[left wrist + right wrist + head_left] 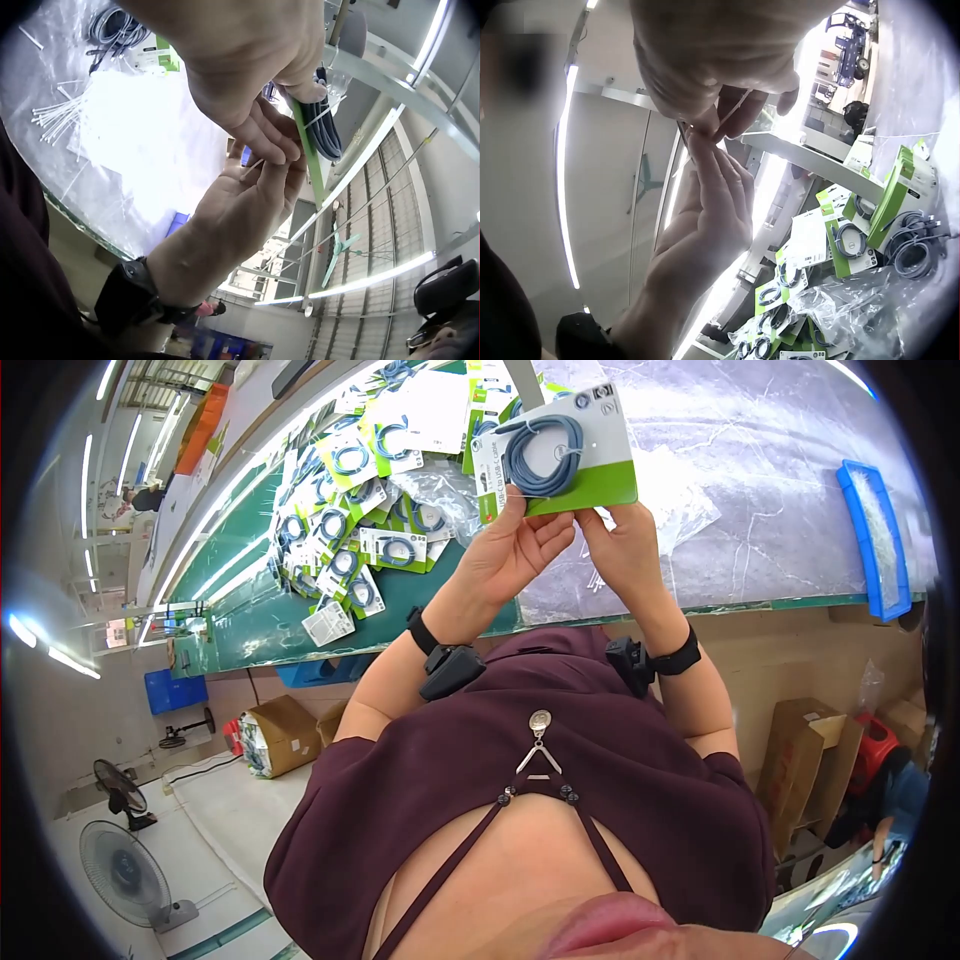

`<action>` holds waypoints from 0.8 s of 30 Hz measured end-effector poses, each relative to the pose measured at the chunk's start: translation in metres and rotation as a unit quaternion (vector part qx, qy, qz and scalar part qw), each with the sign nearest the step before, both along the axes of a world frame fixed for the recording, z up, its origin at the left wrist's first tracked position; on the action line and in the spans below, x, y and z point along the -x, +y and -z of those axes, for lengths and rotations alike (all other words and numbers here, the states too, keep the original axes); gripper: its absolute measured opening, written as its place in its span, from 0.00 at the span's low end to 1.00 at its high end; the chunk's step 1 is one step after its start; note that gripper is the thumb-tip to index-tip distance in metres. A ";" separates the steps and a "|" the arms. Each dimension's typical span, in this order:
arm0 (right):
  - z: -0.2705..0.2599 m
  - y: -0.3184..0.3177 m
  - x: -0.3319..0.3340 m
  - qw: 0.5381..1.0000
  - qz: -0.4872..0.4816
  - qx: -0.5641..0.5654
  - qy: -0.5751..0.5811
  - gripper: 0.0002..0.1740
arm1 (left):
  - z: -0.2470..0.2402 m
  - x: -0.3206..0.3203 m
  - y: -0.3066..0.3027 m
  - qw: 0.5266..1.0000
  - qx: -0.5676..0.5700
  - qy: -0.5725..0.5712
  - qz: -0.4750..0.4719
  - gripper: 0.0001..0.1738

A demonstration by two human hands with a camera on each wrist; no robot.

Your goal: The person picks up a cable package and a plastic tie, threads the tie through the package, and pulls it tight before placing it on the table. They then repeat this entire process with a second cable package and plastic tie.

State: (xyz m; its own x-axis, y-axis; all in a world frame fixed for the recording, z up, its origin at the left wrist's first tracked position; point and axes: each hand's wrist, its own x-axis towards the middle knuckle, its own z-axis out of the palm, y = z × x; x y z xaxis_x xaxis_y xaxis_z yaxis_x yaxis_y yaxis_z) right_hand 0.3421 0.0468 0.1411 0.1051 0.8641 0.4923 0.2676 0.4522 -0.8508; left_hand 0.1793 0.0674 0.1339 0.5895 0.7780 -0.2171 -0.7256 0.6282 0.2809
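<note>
A white and green retail card [610, 445] carries a coiled grey-blue USB-C cable [575, 455] on its front. My left hand [520, 555] grips the card's lower left, thumb on the front and fingers behind. My right hand [628, 550] is at the lower edge, its fingertips meeting the left fingers behind the card. A thin white cable tie [739, 103] runs out between the right fingers in the right wrist view, pinched there. In the left wrist view a white tie end [324, 112] sticks out past the cable side of the card.
Many carded cables [345, 565] lie heaped on the green tabletop [240, 625] at left, with crumpled clear plastic [440, 490] beside them. Loose white cable ties [64, 116] lie on the marbled sheet. A blue tray [875, 540] stands at the right edge.
</note>
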 end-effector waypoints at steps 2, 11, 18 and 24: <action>0.009 0.000 -0.002 0.999 -0.017 0.043 0.015 0.11 | 0.002 -0.001 0.001 0.999 -0.013 0.041 -0.005 0.22; 0.032 0.000 -0.020 0.997 0.014 0.072 0.007 0.13 | 0.002 -0.012 0.005 0.964 -0.141 0.204 -0.101 0.19; 0.001 -0.017 -0.026 0.956 0.127 -0.118 -0.235 0.17 | -0.003 -0.017 0.003 0.927 -0.230 0.247 -0.163 0.18; -0.027 -0.001 -0.005 0.935 0.130 -0.191 -0.268 0.23 | -0.007 -0.021 -0.003 0.885 -0.287 0.314 -0.190 0.16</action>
